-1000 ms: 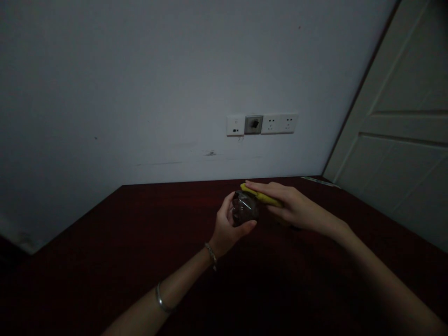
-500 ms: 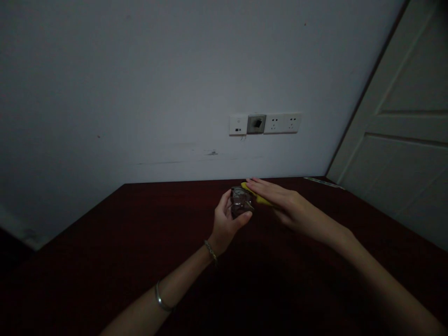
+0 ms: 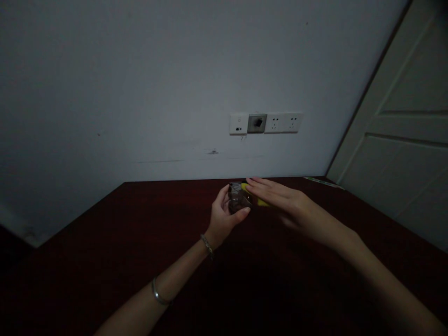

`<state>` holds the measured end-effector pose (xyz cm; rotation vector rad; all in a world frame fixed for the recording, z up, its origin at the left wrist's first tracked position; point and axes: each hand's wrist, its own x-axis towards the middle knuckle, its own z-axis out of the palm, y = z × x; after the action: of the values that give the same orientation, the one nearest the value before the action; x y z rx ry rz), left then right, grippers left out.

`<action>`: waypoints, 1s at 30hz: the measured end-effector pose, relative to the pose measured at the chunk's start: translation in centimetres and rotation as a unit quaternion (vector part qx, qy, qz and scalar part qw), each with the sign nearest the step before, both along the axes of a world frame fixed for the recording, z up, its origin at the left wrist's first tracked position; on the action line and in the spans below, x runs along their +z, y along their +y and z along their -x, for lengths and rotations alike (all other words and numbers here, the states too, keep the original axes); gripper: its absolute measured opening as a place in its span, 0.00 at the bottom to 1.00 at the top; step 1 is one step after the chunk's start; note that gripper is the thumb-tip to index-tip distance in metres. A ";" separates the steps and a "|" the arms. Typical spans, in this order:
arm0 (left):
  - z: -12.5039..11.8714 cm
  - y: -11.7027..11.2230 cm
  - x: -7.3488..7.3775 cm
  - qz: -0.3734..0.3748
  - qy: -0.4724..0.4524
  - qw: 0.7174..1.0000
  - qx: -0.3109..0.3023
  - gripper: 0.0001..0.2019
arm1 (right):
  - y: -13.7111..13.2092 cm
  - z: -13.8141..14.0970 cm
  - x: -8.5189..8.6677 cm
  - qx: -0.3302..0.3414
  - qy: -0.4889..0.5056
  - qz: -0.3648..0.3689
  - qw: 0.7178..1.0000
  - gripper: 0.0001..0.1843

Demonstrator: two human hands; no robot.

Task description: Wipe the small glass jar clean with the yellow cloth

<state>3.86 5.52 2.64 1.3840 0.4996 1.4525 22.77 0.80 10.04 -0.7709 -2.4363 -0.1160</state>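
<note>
My left hand [image 3: 224, 217], with its thumb below and fingers behind, grips a small dark, glossy, see-through-looking object [image 3: 239, 198], rounded like a glass cup or jar; its exact kind is hard to tell in the dim light. Stretched-out fingers of my right hand [image 3: 280, 196] press a yellow cloth [image 3: 262, 202] against the right side of that object. Most of the cloth is hidden under the fingers. Both hands are over the far middle of the dark red table.
The dark red table [image 3: 157, 214] reaches back to a pale wall [image 3: 157, 84]. Sockets and a switch panel [image 3: 283, 123] are set in the wall above its edge. A flat strip [image 3: 324, 182] lies at the back right corner, beside a white panelled door [image 3: 402, 163].
My left hand and the dark object have shifted slightly left and up. The right hand's fingers now cover more of the cloth and reach a little further over the object.
</note>
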 end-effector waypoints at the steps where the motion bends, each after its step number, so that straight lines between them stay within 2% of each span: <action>1: 0.0 0.1 -0.1 -0.004 -0.001 1.000 0.007 0.35 | -0.1 0.1 0.1 0.003 -0.008 -0.002 1.000 0.46; 5: 0.0 0.6 -0.4 -0.025 -0.016 0.999 0.033 0.32 | -0.5 0.6 0.2 0.024 -0.031 0.005 0.999 0.46; 9: 0.2 0.7 -0.2 -0.040 -0.024 0.998 0.033 0.32 | -0.8 0.3 0.3 0.036 -0.005 0.016 0.999 0.44; 18: -0.1 0.0 -0.1 0.012 0.017 0.999 -0.033 0.41 | -0.3 -0.6 1.0 -0.019 0.115 -0.010 0.993 0.35; 24: -0.6 -0.5 -0.7 0.051 0.020 0.995 -0.079 0.44 | 1.0 0.1 0.4 -0.053 0.179 -0.015 0.982 0.28; 30: -0.7 -0.4 -0.7 0.038 0.008 0.997 -0.070 0.40 | 1.4 0.3 -0.3 -0.040 0.192 0.035 0.980 0.31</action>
<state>4.59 5.14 1.92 1.3435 0.4535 1.2981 22.48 2.17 9.70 -0.8360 -2.0541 0.0830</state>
